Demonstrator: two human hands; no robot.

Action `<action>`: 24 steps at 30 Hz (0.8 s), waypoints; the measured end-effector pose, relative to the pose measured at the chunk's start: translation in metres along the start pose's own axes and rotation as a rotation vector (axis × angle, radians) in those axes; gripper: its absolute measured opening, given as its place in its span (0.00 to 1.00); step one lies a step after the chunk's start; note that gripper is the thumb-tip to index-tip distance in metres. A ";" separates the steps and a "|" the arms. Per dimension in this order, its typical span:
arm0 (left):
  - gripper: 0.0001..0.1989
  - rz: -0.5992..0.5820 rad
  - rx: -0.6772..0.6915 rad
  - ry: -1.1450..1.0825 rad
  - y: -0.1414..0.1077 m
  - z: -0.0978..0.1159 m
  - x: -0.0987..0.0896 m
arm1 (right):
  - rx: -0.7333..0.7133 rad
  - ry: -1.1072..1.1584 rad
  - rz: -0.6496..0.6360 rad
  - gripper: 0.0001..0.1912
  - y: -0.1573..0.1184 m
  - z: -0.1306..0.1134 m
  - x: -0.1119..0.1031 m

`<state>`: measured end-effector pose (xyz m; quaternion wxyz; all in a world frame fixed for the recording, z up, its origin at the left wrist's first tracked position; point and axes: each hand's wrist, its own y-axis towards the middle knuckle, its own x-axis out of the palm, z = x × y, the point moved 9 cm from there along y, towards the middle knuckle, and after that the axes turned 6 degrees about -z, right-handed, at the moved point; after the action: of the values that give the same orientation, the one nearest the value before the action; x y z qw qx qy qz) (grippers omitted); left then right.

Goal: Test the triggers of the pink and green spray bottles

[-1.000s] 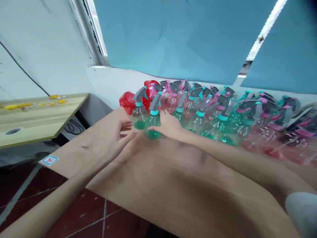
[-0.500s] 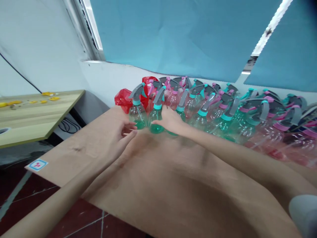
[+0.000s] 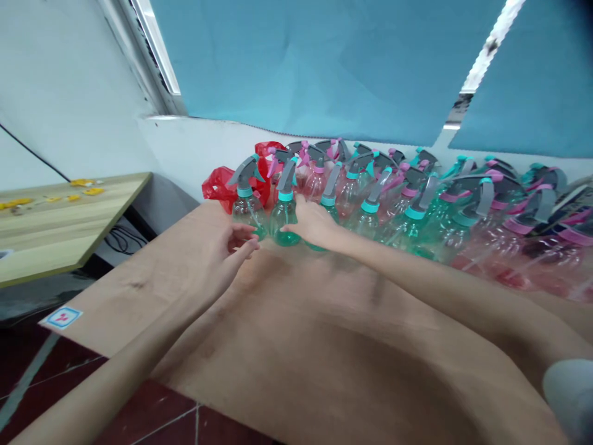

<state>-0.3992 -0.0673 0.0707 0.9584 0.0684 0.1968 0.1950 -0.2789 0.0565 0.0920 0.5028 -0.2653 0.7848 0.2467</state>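
Observation:
Several clear spray bottles stand upright in rows on the brown table [image 3: 287,327], with teal or pink collars and grey heads. My left hand [image 3: 234,250], fingers apart and slightly curled, is just in front of the leftmost green bottle [image 3: 250,213] and holds nothing. My right hand [image 3: 312,222] is open at the right side of the second green bottle [image 3: 284,219], its thumb across the lower front. Another green bottle [image 3: 328,201] is partly hidden behind that hand. Pink bottles [image 3: 514,256] stand at the far right.
A crumpled red bag [image 3: 220,188] lies behind the leftmost bottle. Yellow pieces [image 3: 83,183] rest on a separate wooden table [image 3: 60,222] at left. A blue-bordered label [image 3: 62,317] marks the table's left corner. Blue sheeting [image 3: 315,68] covers the window behind.
The view has shifted slightly, so the bottles appear a little further left. Both hands keep nearly the same places beside the bottles.

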 end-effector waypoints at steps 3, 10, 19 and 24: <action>0.14 -0.027 0.027 0.012 0.002 0.001 0.006 | -0.085 0.034 0.054 0.39 -0.021 0.007 -0.010; 0.12 -0.115 0.055 0.022 0.012 -0.010 0.037 | -0.128 0.096 0.159 0.17 -0.070 0.055 -0.038; 0.10 -0.187 0.135 0.047 0.011 0.013 0.074 | 0.106 0.181 -0.054 0.29 -0.049 0.075 -0.032; 0.10 -0.210 0.129 0.095 0.006 0.009 0.082 | 0.155 0.301 -0.081 0.28 -0.031 0.078 -0.025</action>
<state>-0.3284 -0.0296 0.0519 0.9568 0.0996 0.2602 0.0835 -0.1982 0.0886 0.0817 0.4083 -0.2909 0.8566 0.1225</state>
